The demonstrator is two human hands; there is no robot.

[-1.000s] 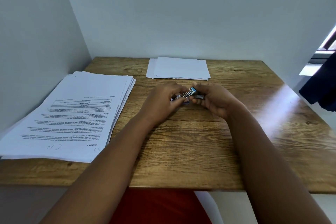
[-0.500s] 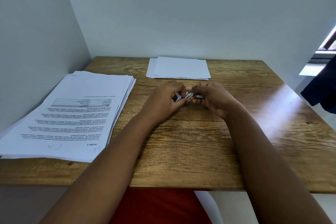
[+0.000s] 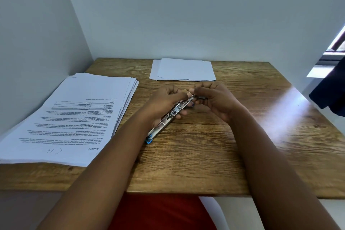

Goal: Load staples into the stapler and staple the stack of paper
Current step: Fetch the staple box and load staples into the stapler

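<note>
Two hands are engaged on the stapler, which is held just above the wooden table at its centre. Compared with half a second ago, when only a short glint of metal showed between the fingers, the stapler is now swung open: its long metal rail is exposed, running diagonally from the fingertips down to a blue end near the left wrist. The left hand is curled round the body from beneath. The right hand is pinched at the far tip; whether a staple strip is held cannot be told. Loading is judged to be under way, with the magazine now accessible. Stapling is not yet begun. The printed stack of paper lies untouched at left; a smaller blank pile lies beyond the hands.
</note>
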